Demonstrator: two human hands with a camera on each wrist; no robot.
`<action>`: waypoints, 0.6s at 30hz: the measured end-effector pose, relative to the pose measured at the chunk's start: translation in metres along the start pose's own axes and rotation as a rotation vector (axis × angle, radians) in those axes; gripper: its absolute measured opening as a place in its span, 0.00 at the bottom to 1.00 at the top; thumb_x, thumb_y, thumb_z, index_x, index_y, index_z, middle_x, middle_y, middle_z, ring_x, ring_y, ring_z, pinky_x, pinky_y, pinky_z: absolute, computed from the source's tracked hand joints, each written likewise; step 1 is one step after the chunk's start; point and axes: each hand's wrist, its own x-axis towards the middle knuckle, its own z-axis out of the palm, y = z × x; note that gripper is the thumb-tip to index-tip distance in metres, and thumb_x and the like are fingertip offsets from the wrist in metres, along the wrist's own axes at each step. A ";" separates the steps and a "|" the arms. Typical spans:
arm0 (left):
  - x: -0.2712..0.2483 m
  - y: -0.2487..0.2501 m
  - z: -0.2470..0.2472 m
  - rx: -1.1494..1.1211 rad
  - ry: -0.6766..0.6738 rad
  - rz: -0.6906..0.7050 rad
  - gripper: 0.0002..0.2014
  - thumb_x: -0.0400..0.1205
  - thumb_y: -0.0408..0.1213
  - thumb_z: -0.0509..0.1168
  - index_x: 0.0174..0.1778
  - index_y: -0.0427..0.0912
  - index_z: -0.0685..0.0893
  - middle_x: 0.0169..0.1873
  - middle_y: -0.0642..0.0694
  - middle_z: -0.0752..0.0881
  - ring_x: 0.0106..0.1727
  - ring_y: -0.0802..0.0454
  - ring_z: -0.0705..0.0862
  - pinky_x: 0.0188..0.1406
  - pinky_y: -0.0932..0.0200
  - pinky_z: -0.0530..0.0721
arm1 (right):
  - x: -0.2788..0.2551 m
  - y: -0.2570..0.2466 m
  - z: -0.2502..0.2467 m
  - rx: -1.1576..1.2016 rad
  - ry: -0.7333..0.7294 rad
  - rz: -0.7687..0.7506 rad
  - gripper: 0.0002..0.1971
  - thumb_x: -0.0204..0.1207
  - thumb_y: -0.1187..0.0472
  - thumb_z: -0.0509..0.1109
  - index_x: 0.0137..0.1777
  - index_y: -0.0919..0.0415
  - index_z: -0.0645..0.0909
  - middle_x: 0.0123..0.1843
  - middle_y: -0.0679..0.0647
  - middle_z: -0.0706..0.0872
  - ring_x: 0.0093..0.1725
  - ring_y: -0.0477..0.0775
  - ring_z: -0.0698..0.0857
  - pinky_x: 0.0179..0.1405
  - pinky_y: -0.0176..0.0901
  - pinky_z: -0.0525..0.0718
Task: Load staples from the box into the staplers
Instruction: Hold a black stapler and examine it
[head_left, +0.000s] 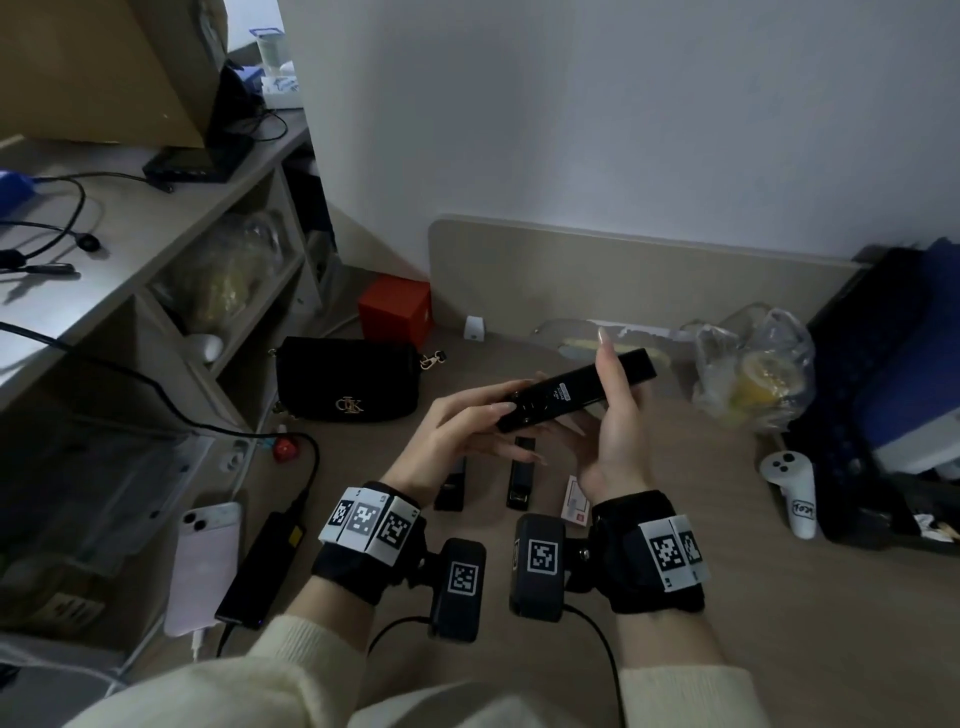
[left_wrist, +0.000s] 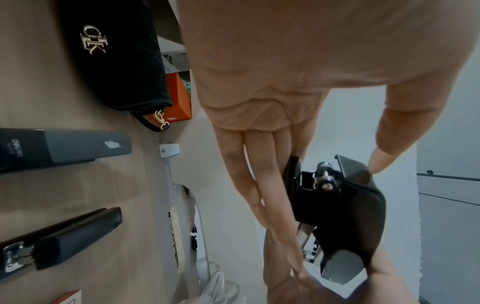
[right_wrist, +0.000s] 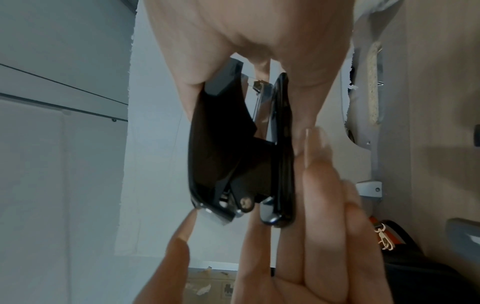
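Both hands are holding one black stapler (head_left: 574, 391) in the air above the desk (head_left: 727, 519). The left hand (head_left: 467, 431) is pinching its hinge end, thumb on top and straight fingers beneath. The right hand (head_left: 610, 436) is wrapping round the front half, fingers curling underneath.

The left wrist view is showing the stapler (left_wrist: 342, 207) with its top cover lifting off the metal staple channel, which the head view hides. The right wrist view is showing the same gap (right_wrist: 257, 115).

Below the hands, two more staplers (head_left: 521, 475) and the staple box (head_left: 575, 503) are lying on the desk, close together. A black handbag (head_left: 348, 379) is sitting to the left, a plastic bag (head_left: 753, 364) to the right.
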 end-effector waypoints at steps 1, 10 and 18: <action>0.000 -0.001 -0.001 -0.003 0.003 0.004 0.26 0.78 0.43 0.62 0.72 0.39 0.79 0.60 0.35 0.87 0.52 0.28 0.88 0.64 0.36 0.81 | -0.001 0.000 0.001 0.004 -0.015 -0.004 0.26 0.67 0.43 0.77 0.62 0.50 0.78 0.57 0.57 0.87 0.54 0.65 0.89 0.53 0.66 0.87; 0.001 0.000 0.000 -0.036 0.077 0.070 0.24 0.78 0.33 0.63 0.70 0.29 0.78 0.60 0.31 0.86 0.54 0.29 0.88 0.52 0.43 0.88 | -0.006 0.001 0.008 -0.002 -0.078 -0.058 0.23 0.66 0.46 0.78 0.57 0.53 0.79 0.50 0.55 0.84 0.56 0.66 0.88 0.42 0.53 0.87; -0.002 0.002 0.003 -0.045 0.098 0.111 0.20 0.78 0.28 0.61 0.68 0.31 0.80 0.56 0.32 0.88 0.51 0.35 0.90 0.46 0.51 0.89 | -0.011 -0.003 0.010 0.025 -0.125 -0.042 0.14 0.68 0.50 0.76 0.50 0.38 0.76 0.56 0.53 0.84 0.54 0.59 0.89 0.45 0.55 0.88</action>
